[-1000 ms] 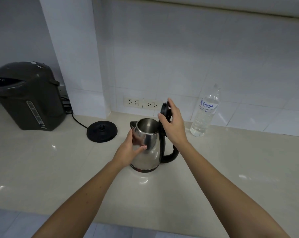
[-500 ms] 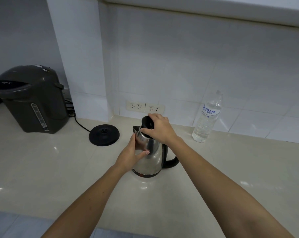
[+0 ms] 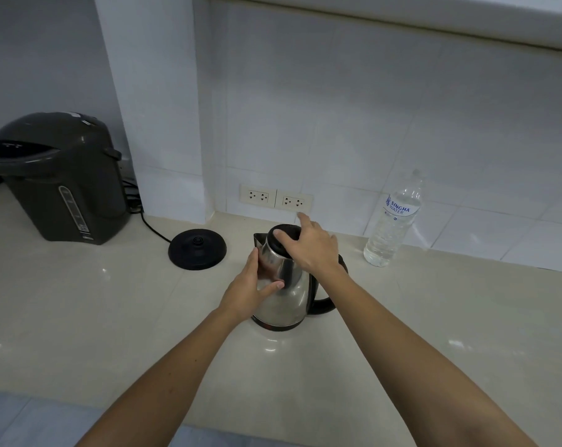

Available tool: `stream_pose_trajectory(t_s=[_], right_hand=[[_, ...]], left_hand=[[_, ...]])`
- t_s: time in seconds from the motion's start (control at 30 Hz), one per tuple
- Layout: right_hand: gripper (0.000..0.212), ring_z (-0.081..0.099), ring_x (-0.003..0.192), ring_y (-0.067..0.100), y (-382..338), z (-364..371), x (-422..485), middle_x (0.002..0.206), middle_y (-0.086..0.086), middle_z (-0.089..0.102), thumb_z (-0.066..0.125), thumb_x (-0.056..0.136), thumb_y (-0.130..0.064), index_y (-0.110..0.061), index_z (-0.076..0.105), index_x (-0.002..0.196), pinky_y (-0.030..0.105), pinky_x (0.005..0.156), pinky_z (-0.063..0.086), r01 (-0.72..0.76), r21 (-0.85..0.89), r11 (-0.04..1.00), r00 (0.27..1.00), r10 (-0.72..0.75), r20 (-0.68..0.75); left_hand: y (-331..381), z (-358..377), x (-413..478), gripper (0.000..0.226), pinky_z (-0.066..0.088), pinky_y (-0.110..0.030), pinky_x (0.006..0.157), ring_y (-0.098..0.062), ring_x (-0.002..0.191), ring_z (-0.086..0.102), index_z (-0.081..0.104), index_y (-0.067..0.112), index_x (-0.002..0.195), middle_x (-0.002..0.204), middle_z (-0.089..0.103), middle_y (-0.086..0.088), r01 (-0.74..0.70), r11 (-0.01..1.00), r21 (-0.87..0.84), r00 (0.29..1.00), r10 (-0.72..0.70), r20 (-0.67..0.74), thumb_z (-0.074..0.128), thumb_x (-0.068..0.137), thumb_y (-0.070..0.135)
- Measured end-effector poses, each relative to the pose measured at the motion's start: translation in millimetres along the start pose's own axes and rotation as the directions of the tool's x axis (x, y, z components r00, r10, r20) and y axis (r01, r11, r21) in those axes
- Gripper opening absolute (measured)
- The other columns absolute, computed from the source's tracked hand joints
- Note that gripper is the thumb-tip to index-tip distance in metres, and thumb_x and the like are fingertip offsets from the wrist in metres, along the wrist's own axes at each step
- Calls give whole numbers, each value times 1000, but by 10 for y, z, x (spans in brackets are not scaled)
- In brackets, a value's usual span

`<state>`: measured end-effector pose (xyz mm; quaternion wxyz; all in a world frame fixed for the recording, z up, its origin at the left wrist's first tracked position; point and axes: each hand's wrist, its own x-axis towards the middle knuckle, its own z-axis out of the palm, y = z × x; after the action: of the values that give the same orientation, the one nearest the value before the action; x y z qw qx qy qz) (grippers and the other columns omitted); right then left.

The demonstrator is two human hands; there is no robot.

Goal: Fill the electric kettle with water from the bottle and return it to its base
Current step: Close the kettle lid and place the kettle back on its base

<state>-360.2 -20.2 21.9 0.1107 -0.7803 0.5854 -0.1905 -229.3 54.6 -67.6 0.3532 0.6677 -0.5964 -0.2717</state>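
Observation:
The steel electric kettle [image 3: 289, 304] stands on the pale counter [image 3: 79, 301], off its base, with its black lid [image 3: 282, 241] down over the opening. My left hand [image 3: 252, 285] holds the kettle's body from the left, thumb across the front. On top, my right hand [image 3: 315, 250] presses on the lid with its fingers mostly straight and the index finger lifted. The round black base [image 3: 197, 250] lies bare to the kettle's left. A clear water bottle [image 3: 394, 221] stands upright at the wall to the right, apart from both hands.
A dark hot-water dispenser [image 3: 57, 179] sits at the back left, and a black cord [image 3: 153, 230] runs from behind it to the base. Two wall sockets [image 3: 276, 198] are just behind the kettle. The counter's front edge runs along the bottom.
The lid stood open under my right hand a second ago; that hand has swung it down and it now lies closed. My left hand stayed on the kettle's body.

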Motion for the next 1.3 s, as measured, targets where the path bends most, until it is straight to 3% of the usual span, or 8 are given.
stream_pose_trajectory(t_s=[0.1,0.2,0.37,0.57,0.73,0.97,1.13,1.3], right_hand=[[85,50,124,32,16,32,-8,130,9,58,31,77,-78,-20,38,139,58,109,21,-157,-6,988,987,158,38],[84,55,115,30,-9,46,-1,117,5,65,30,71,-81,-18,53,122,58,107,23,-206,4,979,978,205,33],[65,59,98,27,-23,25,35,99,5,69,40,75,-69,-15,60,104,49,99,36,-183,30,983,983,182,31],[47,59,81,29,-56,48,48,86,9,67,46,78,-52,-9,59,92,36,73,46,-146,26,989,989,146,-13],[36,58,79,32,-105,111,51,84,12,65,43,81,-42,-8,54,86,39,76,48,-124,-23,992,990,122,-66],[38,57,87,35,-129,170,57,95,15,66,37,85,-37,-8,58,99,41,81,44,-110,-94,989,989,100,-106],[42,55,99,35,-159,67,97,108,12,63,35,84,-42,-13,54,109,46,87,34,-129,-206,970,990,137,25],[59,53,109,36,-106,59,81,123,13,57,30,87,-56,-15,44,127,49,90,36,-83,-201,976,990,104,96]], left_hand=[[-15,10,5,99,40,-39,109,-19,136,43,3,22,156,154,37,2,8,1000,12,1000,-8,-9,65,85,53],[-16,15,7,98,41,-40,108,-19,135,44,4,23,155,153,38,2,7,1000,3,1000,-7,-6,65,85,53],[-34,20,10,98,42,-42,106,-19,133,46,3,23,155,151,40,2,0,1000,23,1000,0,-3,64,85,54],[-48,31,26,95,44,-42,104,-20,129,49,4,24,154,148,45,0,-4,999,32,1000,4,2,63,85,54],[-58,43,33,98,42,-42,107,-20,134,44,1,25,155,154,37,1,7,1000,29,1000,-7,-1,63,85,54],[-76,60,39,100,41,-41,108,-21,136,42,-1,26,155,156,33,1,16,1000,21,1000,-17,2,63,85,55],[-60,45,35,100,39,-41,110,-21,137,42,-2,23,156,155,35,-1,18,1000,16,1000,-18,21,63,86,53],[-50,27,32,101,38,-39,110,-22,137,41,-4,21,156,155,35,-1,23,999,28,999,-24,31,63,86,53]])
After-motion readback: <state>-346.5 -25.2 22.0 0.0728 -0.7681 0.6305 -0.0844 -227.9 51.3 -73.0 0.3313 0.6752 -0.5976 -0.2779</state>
